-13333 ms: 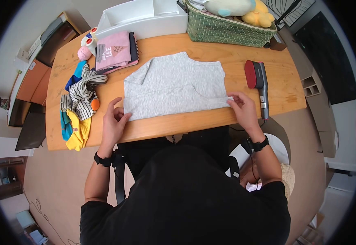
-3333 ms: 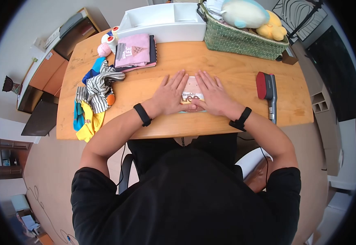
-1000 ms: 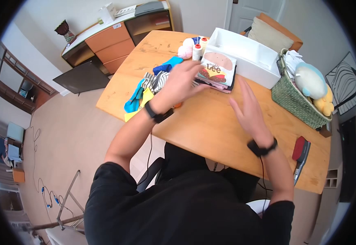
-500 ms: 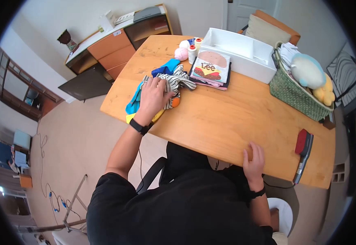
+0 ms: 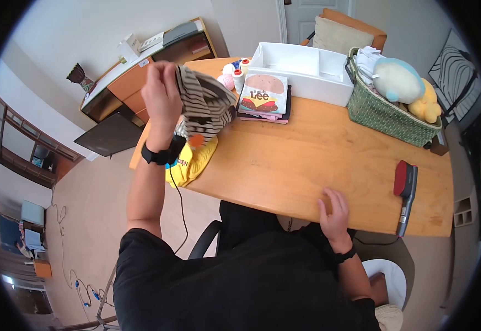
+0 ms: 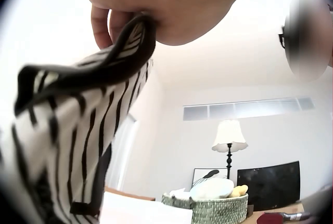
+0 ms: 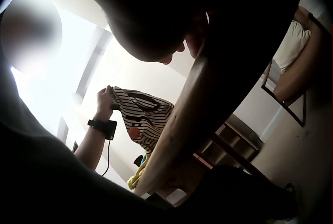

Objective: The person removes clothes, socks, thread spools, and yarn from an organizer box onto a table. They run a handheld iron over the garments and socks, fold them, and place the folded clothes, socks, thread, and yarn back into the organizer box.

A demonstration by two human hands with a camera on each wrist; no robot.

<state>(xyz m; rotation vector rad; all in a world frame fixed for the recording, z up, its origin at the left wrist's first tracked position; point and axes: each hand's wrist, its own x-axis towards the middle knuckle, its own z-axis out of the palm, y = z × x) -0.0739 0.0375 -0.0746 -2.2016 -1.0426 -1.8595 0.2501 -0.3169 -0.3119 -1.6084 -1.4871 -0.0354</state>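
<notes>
My left hand [image 5: 161, 96] grips a black-and-white striped garment [image 5: 207, 102] by its dark-trimmed edge and holds it raised over the table's left end. In the left wrist view the cloth [image 6: 78, 130] hangs from the curled fingers. An orange patch shows low on it. Below lies a yellow garment [image 5: 193, 165] with lettering, draped over the table edge. My right hand [image 5: 335, 215] rests at the front edge of the table, fingers relaxed and holding nothing. A folded shirt with a burger print [image 5: 263, 95] tops a stack of folded clothes beside the striped garment.
Behind the stack stands a white divided box [image 5: 317, 83], with thread spools [image 5: 238, 80] to its left. A green woven basket [image 5: 389, 124] of plush toys is at the back right. A red-and-grey handheld steamer [image 5: 406, 193] lies on the right of the wooden table [image 5: 284, 160].
The grey shirt, spread out and later pressed flat as a folded bundle, now tops the stack. My left hand has lifted the striped garment from the pile; my right withdrew to the table edge.
</notes>
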